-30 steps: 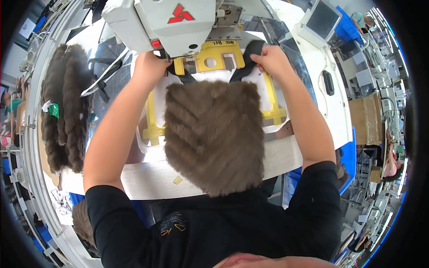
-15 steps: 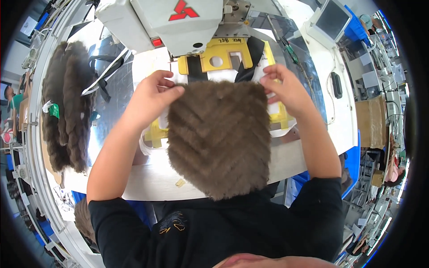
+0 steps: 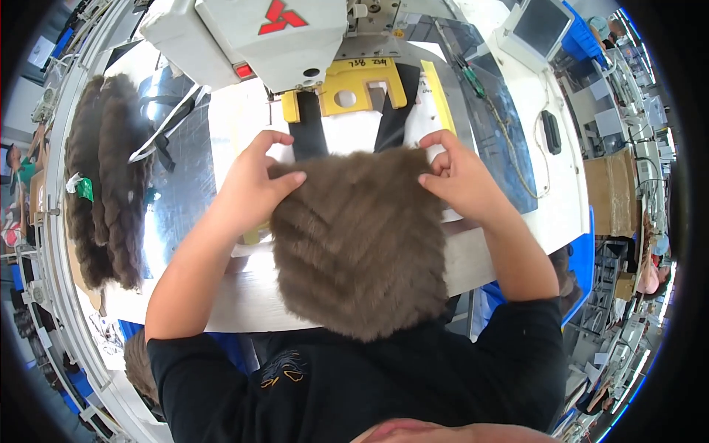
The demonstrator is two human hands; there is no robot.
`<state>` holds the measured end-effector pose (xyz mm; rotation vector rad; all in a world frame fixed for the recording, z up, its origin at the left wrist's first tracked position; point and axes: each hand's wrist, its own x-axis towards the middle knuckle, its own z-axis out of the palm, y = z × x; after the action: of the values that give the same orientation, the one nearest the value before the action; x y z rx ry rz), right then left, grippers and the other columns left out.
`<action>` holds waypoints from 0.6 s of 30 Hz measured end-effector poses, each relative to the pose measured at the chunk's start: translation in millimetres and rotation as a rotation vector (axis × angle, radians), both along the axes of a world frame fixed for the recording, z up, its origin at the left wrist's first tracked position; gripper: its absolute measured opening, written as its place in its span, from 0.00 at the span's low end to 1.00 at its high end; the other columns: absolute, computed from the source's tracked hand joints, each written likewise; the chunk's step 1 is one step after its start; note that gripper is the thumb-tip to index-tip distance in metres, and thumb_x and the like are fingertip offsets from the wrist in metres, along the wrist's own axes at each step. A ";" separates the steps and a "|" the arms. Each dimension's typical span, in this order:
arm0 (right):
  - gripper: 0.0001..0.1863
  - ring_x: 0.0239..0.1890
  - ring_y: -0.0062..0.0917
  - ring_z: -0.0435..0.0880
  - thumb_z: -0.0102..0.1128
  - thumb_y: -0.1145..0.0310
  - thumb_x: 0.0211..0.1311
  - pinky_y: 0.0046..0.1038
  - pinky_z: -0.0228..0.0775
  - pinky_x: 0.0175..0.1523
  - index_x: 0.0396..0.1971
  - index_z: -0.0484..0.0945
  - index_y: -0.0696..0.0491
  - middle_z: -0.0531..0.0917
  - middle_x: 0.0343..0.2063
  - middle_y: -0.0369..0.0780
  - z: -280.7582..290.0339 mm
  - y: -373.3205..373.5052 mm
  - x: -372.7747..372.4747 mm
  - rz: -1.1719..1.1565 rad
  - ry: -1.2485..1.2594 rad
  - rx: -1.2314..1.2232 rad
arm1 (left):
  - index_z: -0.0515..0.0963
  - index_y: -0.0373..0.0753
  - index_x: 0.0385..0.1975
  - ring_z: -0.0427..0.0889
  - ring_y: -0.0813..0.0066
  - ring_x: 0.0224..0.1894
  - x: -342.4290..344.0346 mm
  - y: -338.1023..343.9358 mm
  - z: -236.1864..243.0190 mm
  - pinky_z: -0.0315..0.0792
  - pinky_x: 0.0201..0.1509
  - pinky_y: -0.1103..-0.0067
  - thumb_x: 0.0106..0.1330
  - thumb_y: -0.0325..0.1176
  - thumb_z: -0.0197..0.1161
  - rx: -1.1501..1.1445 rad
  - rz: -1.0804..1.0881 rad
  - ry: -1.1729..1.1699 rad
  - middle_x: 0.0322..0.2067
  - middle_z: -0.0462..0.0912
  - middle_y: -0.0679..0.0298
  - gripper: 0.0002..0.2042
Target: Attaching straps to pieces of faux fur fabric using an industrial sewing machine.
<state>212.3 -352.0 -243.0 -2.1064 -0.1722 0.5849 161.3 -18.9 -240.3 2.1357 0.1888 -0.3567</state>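
A brown fur piece (image 3: 358,244) with slanting ridges hangs over the table's near edge, its tapered lower end close to my body. My left hand (image 3: 260,181) grips its upper left corner, thumb on the fur and index finger stretched past the edge. At the upper right corner my right hand (image 3: 461,177) pinches the edge, its other fingers curled. Two dark straps (image 3: 309,129) run from beneath a yellow clamp plate (image 3: 369,85) toward the fur's top edge. Whether they are joined to the fur is hidden.
A white sewing machine head (image 3: 273,37) stands over the plate. Several long brown fur strips (image 3: 118,177) lie at the left, near white and black straps (image 3: 173,122). Toward the right are a green-handled tool (image 3: 473,80), a black object (image 3: 551,132) and a small screen (image 3: 543,33).
The fur piece has come slightly toward me, showing more of the straps. My right hand has shifted down and inward, its fingers now more curled at the corner.
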 end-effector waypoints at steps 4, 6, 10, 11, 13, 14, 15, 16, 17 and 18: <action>0.21 0.24 0.22 0.77 0.66 0.75 0.59 0.30 0.68 0.34 0.52 0.73 0.55 0.77 0.21 0.36 4.2 1.1 8.1 -0.107 -0.134 -0.183 | 0.74 0.41 0.55 0.82 0.64 0.33 12.9 -11.6 -26.1 0.77 0.43 0.70 0.65 0.30 0.73 -0.005 0.054 -0.264 0.29 0.83 0.55 0.20; 0.19 0.24 0.22 0.77 0.65 0.75 0.59 0.30 0.69 0.34 0.51 0.74 0.55 0.77 0.20 0.36 0.3 -1.4 12.3 -0.127 -0.141 -0.177 | 0.73 0.38 0.52 0.75 0.82 0.30 11.4 -16.8 -25.2 0.70 0.37 0.80 0.68 0.26 0.70 -0.031 0.055 -0.270 0.27 0.79 0.68 0.16; 0.15 0.24 0.23 0.77 0.66 0.74 0.60 0.30 0.69 0.35 0.46 0.76 0.56 0.78 0.20 0.36 -5.6 1.0 19.8 -0.147 -0.184 -0.154 | 0.77 0.37 0.46 0.81 0.67 0.30 9.1 -14.6 -22.8 0.77 0.39 0.72 0.65 0.29 0.72 0.012 0.102 -0.242 0.27 0.82 0.58 0.13; 0.13 0.25 0.23 0.78 0.66 0.74 0.60 0.30 0.69 0.35 0.44 0.76 0.56 0.78 0.20 0.36 -6.0 3.2 21.5 -0.158 -0.210 -0.162 | 0.78 0.37 0.45 0.81 0.68 0.29 9.3 -14.0 -23.3 0.77 0.38 0.72 0.66 0.29 0.71 0.007 0.117 -0.220 0.26 0.82 0.59 0.12; 0.12 0.25 0.23 0.78 0.67 0.74 0.60 0.30 0.69 0.35 0.42 0.77 0.57 0.79 0.20 0.36 -9.6 3.7 26.8 -0.163 -0.242 -0.167 | 0.78 0.36 0.44 0.81 0.68 0.29 11.7 -14.3 -26.1 0.77 0.38 0.72 0.66 0.29 0.71 0.037 0.143 -0.253 0.26 0.82 0.59 0.11; 0.11 0.25 0.23 0.79 0.67 0.74 0.60 0.30 0.70 0.35 0.41 0.77 0.57 0.80 0.21 0.36 -12.1 4.4 29.9 -0.169 -0.276 -0.174 | 0.79 0.36 0.43 0.81 0.69 0.28 13.9 -14.0 -28.2 0.76 0.37 0.72 0.66 0.29 0.71 0.066 0.169 -0.287 0.25 0.82 0.59 0.10; 0.11 0.25 0.23 0.79 0.67 0.74 0.60 0.30 0.70 0.35 0.41 0.77 0.57 0.80 0.21 0.36 -14.8 6.1 34.1 -0.166 -0.275 -0.173 | 0.79 0.36 0.43 0.81 0.69 0.28 17.2 -12.9 -31.1 0.76 0.37 0.72 0.66 0.29 0.71 0.068 0.171 -0.287 0.25 0.82 0.59 0.10; 0.10 0.25 0.23 0.79 0.67 0.73 0.60 0.30 0.70 0.36 0.40 0.78 0.57 0.81 0.21 0.37 -17.4 8.6 38.7 -0.191 -0.314 -0.136 | 0.79 0.36 0.44 0.80 0.68 0.28 21.3 -11.9 -34.1 0.76 0.37 0.72 0.67 0.30 0.70 0.078 0.207 -0.360 0.26 0.82 0.59 0.11; 0.10 0.25 0.23 0.79 0.67 0.73 0.60 0.30 0.71 0.36 0.39 0.78 0.57 0.82 0.22 0.37 -18.4 11.0 40.6 -0.215 -0.353 -0.099 | 0.79 0.36 0.46 0.80 0.68 0.28 23.0 -11.1 -35.0 0.76 0.37 0.72 0.67 0.30 0.70 0.088 0.242 -0.435 0.26 0.82 0.59 0.11; 0.10 0.25 0.23 0.79 0.67 0.73 0.60 0.30 0.71 0.36 0.39 0.78 0.57 0.82 0.22 0.37 -18.8 14.5 40.5 -0.216 -0.351 -0.099 | 0.79 0.36 0.46 0.80 0.68 0.28 23.1 -10.1 -35.3 0.76 0.37 0.72 0.67 0.30 0.70 0.088 0.241 -0.434 0.26 0.82 0.59 0.11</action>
<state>252.9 -337.5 -261.8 -2.2751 -0.1126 0.0941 184.3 -29.0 -275.7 2.1904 0.2101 0.2595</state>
